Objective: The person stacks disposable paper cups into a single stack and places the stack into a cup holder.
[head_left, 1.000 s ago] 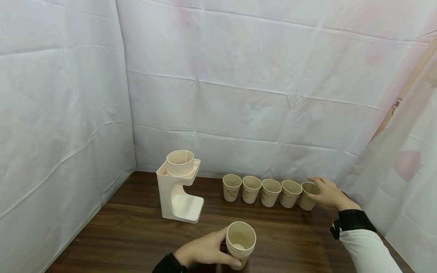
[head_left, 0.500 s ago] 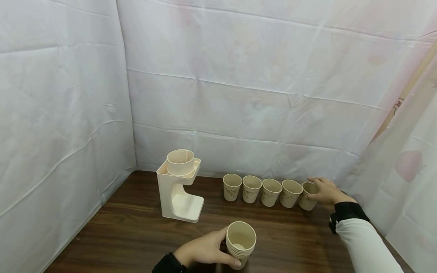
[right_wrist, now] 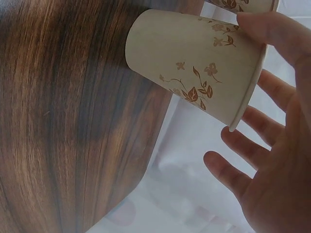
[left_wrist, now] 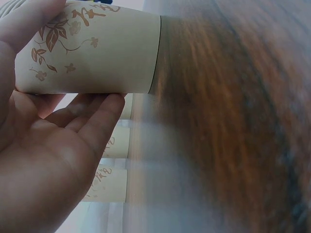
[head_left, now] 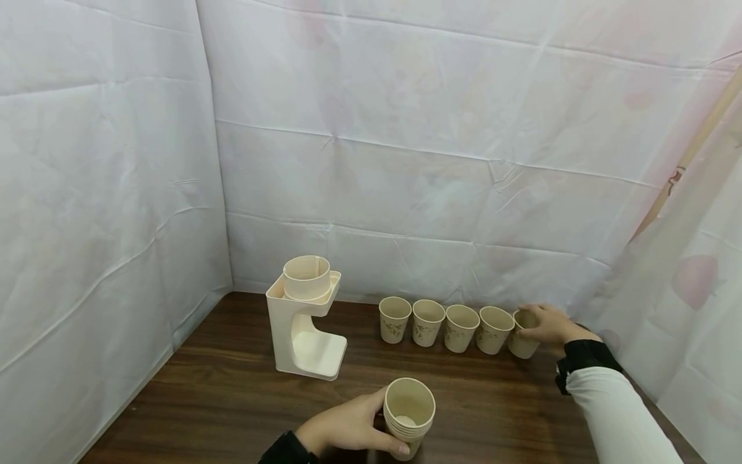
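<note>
A stack of nested beige paper cups [head_left: 408, 412] stands upright near the table's front, held by my left hand [head_left: 353, 422]. In the left wrist view, the fingers and thumb of my left hand [left_wrist: 53, 131] curve round the bottom cup [left_wrist: 97, 48], printed with brown leaves. At the far right, my right hand [head_left: 551, 324] holds the end paper cup [head_left: 523, 341] of a row near its rim. In the right wrist view, the thumb lies on the cup [right_wrist: 194, 63] and some fingers spread past its rim; their contact behind it is hidden.
Several more paper cups [head_left: 461, 328] stand upright in a line along the back, left of my right hand. A cream C-shaped stand [head_left: 284, 328] bearing a round cup-like piece [head_left: 306, 277] is at the left. White curtains [head_left: 406, 161] enclose the dark wooden table [head_left: 232, 399].
My right hand has drawn its fingers closer round the end cup, and its forearm has shifted slightly left. The left hand and its cup stack have stayed put.
</note>
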Demonstrator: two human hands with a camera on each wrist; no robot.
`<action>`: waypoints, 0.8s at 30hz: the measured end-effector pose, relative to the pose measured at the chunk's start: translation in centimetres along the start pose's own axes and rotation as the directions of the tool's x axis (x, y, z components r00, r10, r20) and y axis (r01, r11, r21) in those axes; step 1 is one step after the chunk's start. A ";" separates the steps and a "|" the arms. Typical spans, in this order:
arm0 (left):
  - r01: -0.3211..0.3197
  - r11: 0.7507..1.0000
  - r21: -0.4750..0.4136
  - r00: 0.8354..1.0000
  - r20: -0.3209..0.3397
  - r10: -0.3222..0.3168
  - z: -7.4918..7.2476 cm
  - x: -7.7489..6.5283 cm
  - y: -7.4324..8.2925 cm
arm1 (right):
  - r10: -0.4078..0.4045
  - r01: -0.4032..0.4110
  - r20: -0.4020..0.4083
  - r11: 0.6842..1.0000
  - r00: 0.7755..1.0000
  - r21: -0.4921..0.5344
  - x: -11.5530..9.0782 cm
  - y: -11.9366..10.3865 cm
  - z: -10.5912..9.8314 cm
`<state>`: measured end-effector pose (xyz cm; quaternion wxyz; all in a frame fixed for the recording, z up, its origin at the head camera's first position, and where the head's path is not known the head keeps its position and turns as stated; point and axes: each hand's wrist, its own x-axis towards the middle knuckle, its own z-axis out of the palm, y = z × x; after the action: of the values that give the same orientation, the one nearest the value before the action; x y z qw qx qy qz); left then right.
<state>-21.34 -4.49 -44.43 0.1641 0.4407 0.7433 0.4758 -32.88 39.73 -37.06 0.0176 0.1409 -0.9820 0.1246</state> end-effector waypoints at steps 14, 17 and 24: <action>-0.014 1.000 -0.001 1.000 -0.002 0.014 0.1 0.0 -0.1 | -0.025 0.026 -0.026 0.999 0.999 0.034 -0.2 0.5 0.2; -0.009 1.000 0.008 1.000 -0.005 0.009 0.1 0.0 -0.1 | -0.032 0.034 -0.030 0.998 0.999 0.051 -0.4 0.4 0.0; -0.003 0.999 0.045 1.000 -0.022 0.004 0.1 0.0 0.0 | -0.053 0.056 -0.068 0.997 0.996 0.050 -0.8 0.2 -0.3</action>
<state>-21.29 -4.49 -44.50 0.1453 0.4403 0.7549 0.4638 -32.22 40.22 -36.86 0.0501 0.1640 -0.9731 0.1541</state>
